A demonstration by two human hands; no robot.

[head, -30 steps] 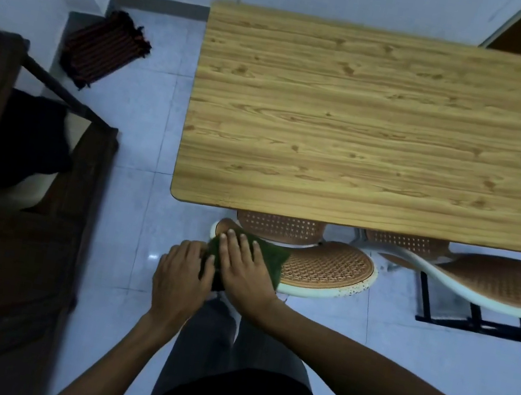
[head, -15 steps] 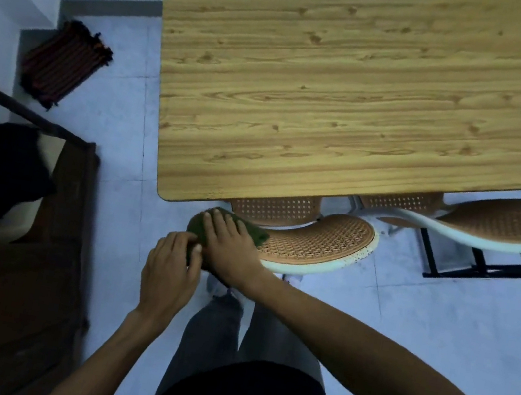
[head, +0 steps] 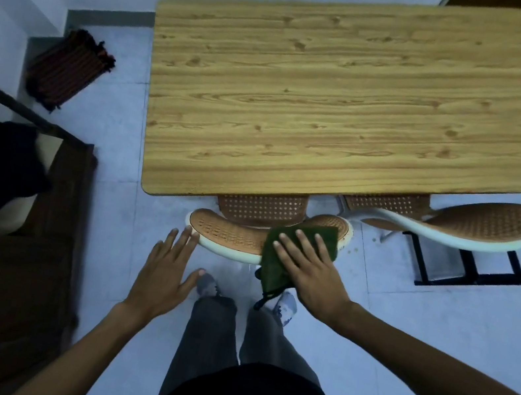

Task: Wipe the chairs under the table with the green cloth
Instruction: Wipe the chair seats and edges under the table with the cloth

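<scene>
Here the right hand (head: 312, 272) lies flat, fingers spread, pressing the green cloth (head: 290, 255) onto the curved top of the nearer chair (head: 228, 233) at lower centre of the frame; it pins the cloth rather than gripping it, and a loose corner hangs off the chair's pale rim toward the floor. The left hand (head: 166, 271) is open and empty, fingers extended, its tips at or just beside the left end of that same rim, though whether they touch I cannot tell. The cloth looks soft, light and limp, so it probably bunches easily and is best driven with a flat palm over its middle. The chair's perforated brown surface seems stiff, and the holes could snag the fabric. A second chair (head: 477, 225) of the same kind sits at right, partly tucked under the bench (head: 339, 99), which fills the upper centre. No containers are in view, so there are no contents to report.
</scene>
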